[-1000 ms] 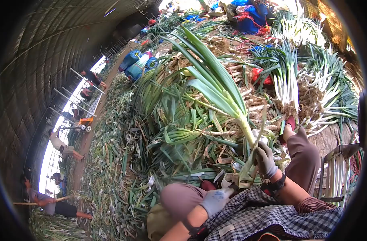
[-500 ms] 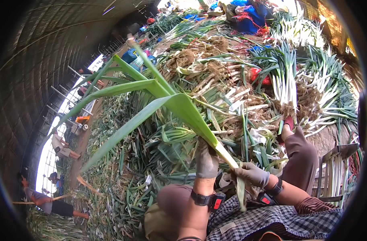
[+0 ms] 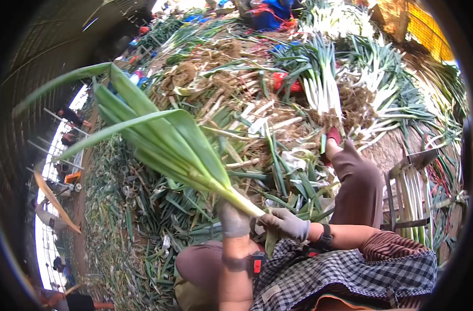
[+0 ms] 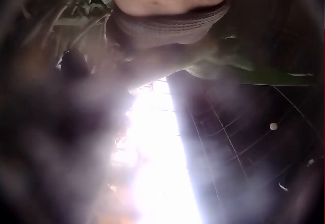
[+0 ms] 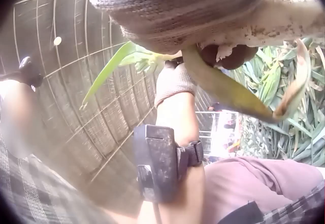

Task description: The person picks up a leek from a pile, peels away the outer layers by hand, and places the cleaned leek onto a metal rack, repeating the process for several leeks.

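Observation:
A large green onion (image 3: pixel 190 150) slants across the front of the lap, its long, bent leaves fanning up and left. My gloved left hand (image 3: pixel 234 220) grips its pale stalk just below the leaves. In the right wrist view the left hand (image 5: pixel 175 79) shows beyond, at the foot of the leaves. My gloved right hand (image 3: pixel 287 224) holds the stalk lower down; close up, the right glove (image 5: pixel 188 13) wraps it, with the soil-specked white end (image 5: pixel 289 18) sticking out. A limp, yellowing outer leaf (image 5: pixel 233 92) hangs beneath the right fingers. The left wrist view is mostly blurred and glaring.
Cut leaves (image 3: pixel 143 207) cover the ground ahead and left. Untrimmed onions with roots (image 3: pixel 195 72) lie beyond. Upright bunches (image 3: pixel 319 78) stand near the right foot. A metal-framed rack (image 3: pixel 410 197) holding white stalks is at the right. A tan strip (image 3: pixel 55 202) shows at far left.
My left hand has risen from the lap to grip the stalk. The green onion has swung leftward and its leaves have drooped. The head view has turned right; the tan strip has appeared at left.

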A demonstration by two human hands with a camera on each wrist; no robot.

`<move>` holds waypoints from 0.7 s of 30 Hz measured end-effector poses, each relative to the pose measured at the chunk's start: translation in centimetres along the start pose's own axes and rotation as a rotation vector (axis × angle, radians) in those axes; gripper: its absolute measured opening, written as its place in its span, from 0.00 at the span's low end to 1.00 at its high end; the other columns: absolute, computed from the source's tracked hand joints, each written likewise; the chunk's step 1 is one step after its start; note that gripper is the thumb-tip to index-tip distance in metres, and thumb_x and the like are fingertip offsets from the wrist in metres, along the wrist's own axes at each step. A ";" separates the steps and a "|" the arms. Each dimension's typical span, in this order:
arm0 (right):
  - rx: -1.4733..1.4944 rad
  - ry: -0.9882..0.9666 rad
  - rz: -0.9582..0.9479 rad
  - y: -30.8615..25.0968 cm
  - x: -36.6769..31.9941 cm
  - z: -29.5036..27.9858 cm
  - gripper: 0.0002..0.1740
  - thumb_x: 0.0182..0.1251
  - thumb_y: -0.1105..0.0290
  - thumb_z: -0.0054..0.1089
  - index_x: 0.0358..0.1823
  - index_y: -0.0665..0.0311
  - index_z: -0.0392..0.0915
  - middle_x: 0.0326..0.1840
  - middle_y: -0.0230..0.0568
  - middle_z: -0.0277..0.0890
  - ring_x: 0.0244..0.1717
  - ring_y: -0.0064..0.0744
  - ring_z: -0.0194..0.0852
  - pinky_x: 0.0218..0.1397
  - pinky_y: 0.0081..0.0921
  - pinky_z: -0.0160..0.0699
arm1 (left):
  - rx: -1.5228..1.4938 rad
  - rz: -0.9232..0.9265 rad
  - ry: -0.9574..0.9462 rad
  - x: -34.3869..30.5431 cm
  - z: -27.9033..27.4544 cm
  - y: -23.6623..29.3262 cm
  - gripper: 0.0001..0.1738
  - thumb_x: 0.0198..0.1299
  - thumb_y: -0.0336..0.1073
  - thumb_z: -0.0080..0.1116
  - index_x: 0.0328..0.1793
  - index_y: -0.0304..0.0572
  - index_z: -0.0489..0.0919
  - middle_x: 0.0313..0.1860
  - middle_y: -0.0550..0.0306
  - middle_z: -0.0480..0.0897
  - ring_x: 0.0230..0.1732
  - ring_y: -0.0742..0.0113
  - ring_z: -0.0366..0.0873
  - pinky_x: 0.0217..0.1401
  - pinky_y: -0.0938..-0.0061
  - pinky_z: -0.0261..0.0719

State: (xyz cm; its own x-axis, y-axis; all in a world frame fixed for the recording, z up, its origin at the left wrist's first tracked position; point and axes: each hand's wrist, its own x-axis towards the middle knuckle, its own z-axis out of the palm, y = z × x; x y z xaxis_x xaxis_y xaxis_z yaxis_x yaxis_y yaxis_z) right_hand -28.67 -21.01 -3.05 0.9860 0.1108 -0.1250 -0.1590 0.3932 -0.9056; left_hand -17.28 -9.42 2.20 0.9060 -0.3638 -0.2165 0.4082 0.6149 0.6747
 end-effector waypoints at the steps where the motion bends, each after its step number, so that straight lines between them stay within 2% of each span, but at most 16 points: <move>1: 0.032 -0.056 0.047 -0.8 -0.1 -0.1 0.22 0.74 0.49 0.48 0.40 0.63 0.75 0.30 0.25 0.69 0.31 0.17 0.64 0.34 0.20 0.66 | -0.023 -0.016 0.002 -0.1 -0.2 0.2 0.15 0.69 0.45 0.48 0.44 0.40 0.76 0.30 0.57 0.79 0.30 0.64 0.78 0.33 0.71 0.80; 2: 0.088 -0.113 0.085 -0.4 -0.1 -0.3 0.24 0.74 0.47 0.47 0.43 0.64 0.75 0.31 0.26 0.69 0.32 0.18 0.64 0.35 0.20 0.67 | -0.046 -0.094 -0.086 -0.1 -1.0 0.7 0.12 0.68 0.42 0.51 0.44 0.40 0.76 0.31 0.57 0.80 0.31 0.65 0.79 0.33 0.72 0.80; 3: 0.092 -0.101 0.085 -0.9 -0.3 -0.4 0.24 0.74 0.47 0.47 0.43 0.64 0.75 0.31 0.26 0.69 0.32 0.18 0.64 0.35 0.20 0.67 | 0.012 -0.025 -0.019 -0.6 -0.1 0.9 0.12 0.65 0.40 0.55 0.47 0.40 0.76 0.33 0.57 0.80 0.31 0.65 0.79 0.33 0.72 0.80; 5: 0.013 -0.096 0.151 -2.4 -1.0 -0.3 0.25 0.74 0.47 0.47 0.44 0.65 0.75 0.31 0.27 0.70 0.32 0.18 0.65 0.35 0.21 0.68 | 0.200 -0.035 -0.086 -1.1 -0.2 1.6 0.10 0.62 0.38 0.58 0.43 0.38 0.78 0.31 0.58 0.80 0.30 0.68 0.79 0.34 0.74 0.79; 6: -0.018 -0.112 0.154 -1.1 -0.6 -0.9 0.26 0.74 0.47 0.46 0.46 0.67 0.75 0.32 0.28 0.71 0.33 0.18 0.66 0.36 0.21 0.69 | 0.201 -0.042 -0.085 -1.4 -0.8 1.3 0.10 0.62 0.38 0.58 0.43 0.38 0.78 0.31 0.58 0.80 0.30 0.68 0.79 0.34 0.74 0.79; 8: -0.058 -0.094 0.094 -1.7 -0.7 -0.7 0.27 0.74 0.47 0.46 0.47 0.68 0.75 0.33 0.29 0.72 0.34 0.19 0.67 0.35 0.23 0.69 | 0.930 -0.036 0.038 -2.2 -2.4 0.2 0.10 0.60 0.37 0.59 0.35 0.36 0.80 0.27 0.60 0.80 0.25 0.72 0.76 0.29 0.76 0.77; 9: -0.100 -0.079 0.031 -2.4 -0.7 -0.4 0.27 0.74 0.47 0.46 0.47 0.69 0.75 0.33 0.30 0.73 0.34 0.19 0.68 0.35 0.24 0.70 | 1.010 -0.011 0.038 -4.1 -1.3 -1.0 0.11 0.60 0.35 0.58 0.31 0.35 0.81 0.24 0.62 0.79 0.21 0.75 0.74 0.24 0.78 0.73; 11: -0.127 -0.031 -0.003 -4.4 -1.4 -0.1 0.28 0.74 0.47 0.46 0.50 0.70 0.75 0.32 0.33 0.76 0.33 0.21 0.70 0.36 0.27 0.72 | 1.232 -0.272 0.007 -4.3 -6.5 -3.1 0.09 0.61 0.33 0.56 0.33 0.34 0.81 0.24 0.60 0.79 0.20 0.75 0.74 0.21 0.77 0.71; 13: -0.436 -0.006 0.009 -5.1 -1.7 -0.4 0.26 0.73 0.48 0.48 0.45 0.69 0.75 0.29 0.44 0.78 0.30 0.31 0.75 0.36 0.30 0.73 | 1.285 -0.253 0.043 -4.5 -7.0 -2.6 0.08 0.59 0.30 0.53 0.34 0.33 0.81 0.26 0.58 0.82 0.22 0.73 0.76 0.23 0.77 0.72; 14: -0.617 0.104 -0.131 -3.3 -1.3 -0.6 0.22 0.71 0.51 0.52 0.37 0.68 0.75 0.27 0.51 0.75 0.27 0.44 0.76 0.32 0.35 0.73 | 1.336 -0.229 0.084 -4.5 -7.1 -2.2 0.08 0.57 0.27 0.50 0.35 0.32 0.81 0.28 0.56 0.84 0.24 0.71 0.78 0.25 0.77 0.73; 15: -0.616 0.114 -0.126 -3.8 -1.5 -0.4 0.22 0.71 0.51 0.52 0.37 0.68 0.75 0.27 0.51 0.75 0.27 0.44 0.76 0.32 0.35 0.73 | 1.092 -0.104 0.244 -4.7 -5.7 -1.3 0.08 0.61 0.30 0.52 0.34 0.34 0.80 0.24 0.59 0.82 0.21 0.72 0.75 0.24 0.79 0.72; 16: -0.709 0.236 -0.256 -4.8 -1.7 0.1 0.20 0.69 0.53 0.54 0.34 0.66 0.74 0.26 0.50 0.74 0.27 0.48 0.76 0.31 0.38 0.72 | 0.965 0.080 0.304 -4.5 -5.1 0.1 0.12 0.66 0.37 0.53 0.35 0.36 0.79 0.24 0.60 0.80 0.18 0.74 0.72 0.22 0.81 0.70; 17: -0.799 0.359 -0.384 -5.5 -1.8 0.5 0.19 0.67 0.55 0.57 0.30 0.65 0.73 0.25 0.50 0.73 0.27 0.52 0.75 0.29 0.40 0.71 | 0.801 0.166 0.331 -5.3 -2.5 2.1 0.16 0.72 0.45 0.47 0.38 0.41 0.76 0.30 0.56 0.82 0.23 0.74 0.76 0.21 0.84 0.68; 18: -0.821 0.419 -0.516 -4.9 -1.2 0.3 0.15 0.65 0.57 0.61 0.31 0.62 0.74 0.22 0.46 0.72 0.25 0.52 0.74 0.26 0.42 0.70 | 0.636 0.359 0.450 -5.5 -0.7 2.4 0.18 0.72 0.48 0.44 0.44 0.41 0.75 0.33 0.58 0.81 0.30 0.74 0.78 0.28 0.84 0.70; 19: -0.902 0.440 -0.512 -5.0 -1.2 0.3 0.14 0.63 0.58 0.63 0.32 0.61 0.74 0.23 0.47 0.72 0.26 0.50 0.75 0.27 0.41 0.71 | 0.588 0.543 0.295 -5.7 1.0 3.3 0.20 0.72 0.49 0.44 0.51 0.39 0.75 0.38 0.59 0.81 0.35 0.72 0.78 0.36 0.78 0.75; 21: -0.898 0.477 -0.672 -4.8 -0.8 0.1 0.14 0.62 0.59 0.64 0.32 0.61 0.74 0.22 0.46 0.71 0.27 0.49 0.75 0.28 0.42 0.71 | 0.376 0.582 0.262 -5.0 1.6 4.0 0.21 0.71 0.47 0.48 0.57 0.38 0.74 0.43 0.57 0.81 0.39 0.69 0.79 0.40 0.75 0.77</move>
State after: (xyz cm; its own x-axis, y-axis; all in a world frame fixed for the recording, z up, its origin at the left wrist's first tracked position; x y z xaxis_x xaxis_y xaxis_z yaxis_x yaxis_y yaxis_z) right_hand -28.66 -22.84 1.42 0.8079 -0.2924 0.5116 0.2962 -0.5490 -0.7816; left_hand -20.34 -6.26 7.07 0.9805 0.1557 0.1199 -0.1693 0.3595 0.9177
